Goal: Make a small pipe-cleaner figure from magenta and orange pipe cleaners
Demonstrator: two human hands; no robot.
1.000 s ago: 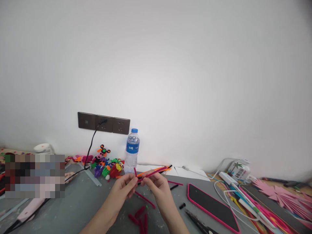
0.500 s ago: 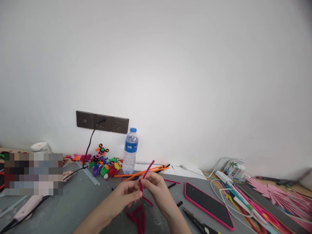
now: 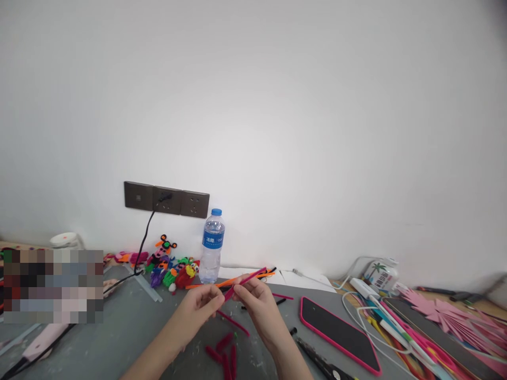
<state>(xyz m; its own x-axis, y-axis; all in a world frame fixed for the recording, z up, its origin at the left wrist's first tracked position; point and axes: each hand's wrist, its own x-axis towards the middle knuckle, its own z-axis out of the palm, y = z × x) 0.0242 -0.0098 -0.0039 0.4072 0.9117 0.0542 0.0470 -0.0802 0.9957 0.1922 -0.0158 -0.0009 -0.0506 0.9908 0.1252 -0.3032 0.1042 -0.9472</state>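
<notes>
Between my two hands is a magenta pipe cleaner [image 3: 253, 275], slanting up to the right. My left hand [image 3: 200, 309] pinches its lower end between thumb and fingers. Close beside it, my right hand [image 3: 253, 298] pinches the same stem, and the free end sticks out past its fingers. Below the hands, several short magenta fuzzy pieces [image 3: 225, 353] lie on the grey mat [image 3: 130, 338]. Another magenta pipe cleaner [image 3: 234, 323] lies on the mat just under my hands. Orange pipe cleaners [image 3: 198, 286] lie behind them, partly hidden.
A water bottle [image 3: 211, 253] stands by the wall, beside colourful pipe-cleaner figures [image 3: 170, 269]. To the right are scissors [image 3: 320, 361], a phone [image 3: 338, 332], white cables and pink paper fans [image 3: 443, 316]. At the left lies a pink corded tool [image 3: 45, 338], near a blurred patch.
The pipe cleaner has tipped from steep to a flatter slant toward the right. My left hand has shifted slightly up, and the stem beneath is more exposed.
</notes>
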